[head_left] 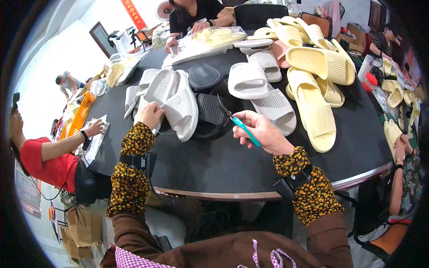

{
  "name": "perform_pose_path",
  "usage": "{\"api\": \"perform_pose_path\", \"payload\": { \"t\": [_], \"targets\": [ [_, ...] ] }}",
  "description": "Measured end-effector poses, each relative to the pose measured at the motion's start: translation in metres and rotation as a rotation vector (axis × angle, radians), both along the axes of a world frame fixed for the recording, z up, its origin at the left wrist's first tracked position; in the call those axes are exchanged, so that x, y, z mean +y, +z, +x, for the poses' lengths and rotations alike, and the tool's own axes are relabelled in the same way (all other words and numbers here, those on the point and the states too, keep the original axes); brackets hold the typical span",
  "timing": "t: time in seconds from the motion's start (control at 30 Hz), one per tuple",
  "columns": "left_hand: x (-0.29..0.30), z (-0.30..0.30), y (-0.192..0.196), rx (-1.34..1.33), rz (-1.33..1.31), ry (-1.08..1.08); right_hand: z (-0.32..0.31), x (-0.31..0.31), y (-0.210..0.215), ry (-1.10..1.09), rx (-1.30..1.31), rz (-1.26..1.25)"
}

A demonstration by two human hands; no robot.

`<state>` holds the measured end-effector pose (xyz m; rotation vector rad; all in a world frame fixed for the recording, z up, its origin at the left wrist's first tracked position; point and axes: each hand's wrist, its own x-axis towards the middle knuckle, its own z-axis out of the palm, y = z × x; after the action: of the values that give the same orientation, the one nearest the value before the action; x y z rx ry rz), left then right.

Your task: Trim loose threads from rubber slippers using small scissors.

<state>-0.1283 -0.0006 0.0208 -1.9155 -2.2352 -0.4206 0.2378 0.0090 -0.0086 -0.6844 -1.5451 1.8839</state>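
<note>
My left hand (149,116) is closed on the near edge of a light grey slide slipper (161,85). Another light grey slipper (181,107) lies against it on the right. In my right hand (263,130) is a tool with a teal handle (246,132) and a thin, curved dark tip pointing up and left; its exact kind is unclear. That tip is close to a black slipper (212,109) between the grey ones. More grey slippers (248,80) lie just beyond my right hand, with a pile of pale yellow slippers (311,109) to their right.
The dark table (205,165) has a metal-trimmed near edge. Across it, a person (196,18) handles bagged yellow slippers (210,40). A person in red (51,163) works at the left, beside an orange crate (80,114). At the right, another person's hands (402,147) hold a yellow slipper.
</note>
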Motion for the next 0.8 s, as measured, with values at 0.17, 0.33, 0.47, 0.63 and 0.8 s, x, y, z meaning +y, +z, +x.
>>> {"api": "perform_pose_path", "payload": {
  "t": [0.17, 0.33, 0.47, 0.63, 0.8],
  "targets": [
    [0.001, 0.004, 0.009, -0.198, 0.066, -0.050, 0.002, -0.003, 0.003, -0.011, 0.039, -0.011],
    [-0.008, 0.023, 0.019, -0.261, 0.195, -0.088, 0.000, -0.004, 0.000, -0.038, 0.124, -0.022],
    [-0.025, 0.063, 0.037, -0.673, -0.002, -0.039, 0.000, -0.007, 0.007, -0.027, 0.207, -0.019],
    [-0.044, 0.084, 0.031, -0.657, -0.194, -0.183, 0.006, -0.015, 0.017, 0.062, 0.293, -0.036],
    [-0.060, 0.083, 0.021, -0.604, -0.086, -0.285, 0.007, -0.016, 0.019, 0.111, 0.339, -0.047]
  ]
}}
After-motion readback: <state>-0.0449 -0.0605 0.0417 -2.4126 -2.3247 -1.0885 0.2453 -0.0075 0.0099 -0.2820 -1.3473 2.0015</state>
